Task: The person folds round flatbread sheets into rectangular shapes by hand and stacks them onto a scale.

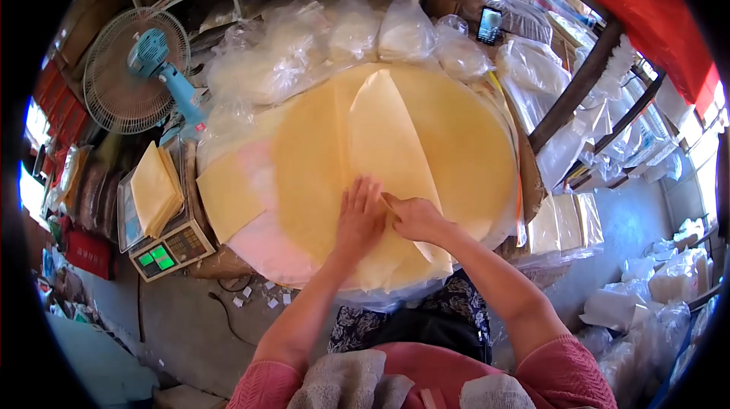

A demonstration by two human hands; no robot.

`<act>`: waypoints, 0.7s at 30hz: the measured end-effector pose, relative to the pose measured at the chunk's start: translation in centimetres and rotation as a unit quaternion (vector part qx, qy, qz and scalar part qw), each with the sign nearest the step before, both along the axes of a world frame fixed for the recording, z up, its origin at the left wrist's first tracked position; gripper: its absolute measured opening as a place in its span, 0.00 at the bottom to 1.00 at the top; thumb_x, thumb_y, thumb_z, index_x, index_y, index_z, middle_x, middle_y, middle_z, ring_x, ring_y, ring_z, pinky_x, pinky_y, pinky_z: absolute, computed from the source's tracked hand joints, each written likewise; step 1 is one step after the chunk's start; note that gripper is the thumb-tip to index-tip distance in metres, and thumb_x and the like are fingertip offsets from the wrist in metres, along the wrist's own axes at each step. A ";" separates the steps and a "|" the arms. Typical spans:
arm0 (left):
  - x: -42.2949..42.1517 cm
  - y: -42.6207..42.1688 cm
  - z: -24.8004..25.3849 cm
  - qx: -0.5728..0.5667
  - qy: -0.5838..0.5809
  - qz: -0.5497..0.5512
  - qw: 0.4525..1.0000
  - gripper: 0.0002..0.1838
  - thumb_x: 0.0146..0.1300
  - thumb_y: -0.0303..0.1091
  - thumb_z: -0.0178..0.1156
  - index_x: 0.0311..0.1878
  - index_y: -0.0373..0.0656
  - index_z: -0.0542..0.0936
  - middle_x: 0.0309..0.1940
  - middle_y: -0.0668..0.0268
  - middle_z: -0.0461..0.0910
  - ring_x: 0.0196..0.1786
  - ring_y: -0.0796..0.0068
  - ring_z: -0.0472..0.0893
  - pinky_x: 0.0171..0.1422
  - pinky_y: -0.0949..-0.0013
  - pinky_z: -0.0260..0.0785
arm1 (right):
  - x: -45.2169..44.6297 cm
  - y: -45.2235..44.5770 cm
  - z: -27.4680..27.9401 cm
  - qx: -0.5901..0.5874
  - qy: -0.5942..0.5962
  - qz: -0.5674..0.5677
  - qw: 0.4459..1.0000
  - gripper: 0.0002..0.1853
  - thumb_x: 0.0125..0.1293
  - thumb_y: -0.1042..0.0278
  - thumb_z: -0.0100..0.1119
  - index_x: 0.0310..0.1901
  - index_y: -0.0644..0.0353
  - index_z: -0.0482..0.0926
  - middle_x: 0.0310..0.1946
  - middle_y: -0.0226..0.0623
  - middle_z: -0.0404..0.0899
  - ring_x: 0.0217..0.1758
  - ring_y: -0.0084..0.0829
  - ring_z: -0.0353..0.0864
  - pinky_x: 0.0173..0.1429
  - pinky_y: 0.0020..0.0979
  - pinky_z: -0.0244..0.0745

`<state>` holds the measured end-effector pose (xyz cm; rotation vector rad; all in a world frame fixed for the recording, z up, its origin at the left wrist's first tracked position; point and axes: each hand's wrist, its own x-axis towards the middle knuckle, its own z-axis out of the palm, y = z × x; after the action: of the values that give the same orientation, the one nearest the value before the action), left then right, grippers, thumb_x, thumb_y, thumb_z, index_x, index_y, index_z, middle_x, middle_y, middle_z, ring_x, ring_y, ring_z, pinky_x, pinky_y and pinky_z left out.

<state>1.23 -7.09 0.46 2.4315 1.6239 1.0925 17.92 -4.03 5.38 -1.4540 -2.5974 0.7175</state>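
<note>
A large round stack of thin yellow sheets (471,143) covers the work surface in front of me. On top of it, one sheet's side is folded over into a long pale flap (391,135), pointed at its far end. My left hand (361,215) lies flat on the sheet beside the fold, fingers stretched out. Close to its right, my right hand (417,219) has curled fingers, with forefinger and thumb pinched at the flap's edge. What exactly sits between those fingertips is partly hidden.
To the left, a digital scale (173,253) carries a pile of folded yellow sheets (156,188). Behind it stands a fan (137,70). Clear plastic bags of sheets (353,28) line the back, near a phone (489,25). A dark diagonal post (578,85) rises at right.
</note>
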 end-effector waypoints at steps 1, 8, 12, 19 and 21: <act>-0.1 0.1 -0.6 -0.004 -0.007 -0.006 1.000 0.30 0.57 0.31 0.59 0.64 0.37 0.66 0.63 0.52 0.68 0.71 0.53 0.61 0.74 0.48 0.51 | -0.2 0.2 -0.6 0.001 -0.001 0.006 1.000 0.33 0.59 0.66 0.53 0.68 0.55 0.61 0.30 0.50 0.80 0.35 0.51 0.81 0.43 0.46 0.75; -0.1 0.7 -1.7 0.004 -0.035 -0.021 0.999 0.19 0.57 0.28 0.56 0.53 0.35 0.75 0.57 0.53 0.73 0.65 0.52 0.68 0.72 0.51 0.56 | 2.9 3.1 -0.7 0.236 0.131 0.007 0.963 0.29 0.64 0.60 0.56 0.66 0.58 0.64 0.56 0.48 0.74 0.60 0.47 0.73 0.62 0.42 0.69; 0.0 0.4 -0.6 -0.015 -0.020 -0.014 1.000 0.18 0.59 0.29 0.55 0.52 0.34 0.76 0.57 0.52 0.74 0.64 0.52 0.69 0.72 0.50 0.57 | 3.2 5.4 -1.4 0.253 0.042 -0.063 0.964 0.32 0.67 0.55 0.53 0.69 0.60 0.60 0.73 0.44 0.53 0.75 0.47 0.51 0.74 0.46 0.51; 0.2 0.3 -0.5 -0.015 -0.026 -0.008 1.000 0.21 0.61 0.33 0.56 0.55 0.33 0.75 0.58 0.51 0.72 0.66 0.51 0.67 0.73 0.51 0.55 | 1.3 7.6 -6.2 0.249 0.003 -0.152 0.956 0.36 0.70 0.46 0.47 0.69 0.67 0.57 0.74 0.47 0.48 0.77 0.49 0.45 0.76 0.49 0.44; 0.3 0.4 -0.7 -0.013 -0.031 -0.009 0.999 0.22 0.58 0.33 0.57 0.55 0.33 0.75 0.59 0.51 0.72 0.66 0.51 0.66 0.73 0.52 0.55 | 1.0 7.4 -6.4 0.252 -0.018 -0.161 0.954 0.36 0.70 0.46 0.46 0.69 0.68 0.58 0.74 0.48 0.48 0.77 0.49 0.45 0.76 0.49 0.43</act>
<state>1.57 -6.67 -0.21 2.3672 1.5834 1.1266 18.93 3.38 -1.02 -1.6471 -2.2385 -0.0142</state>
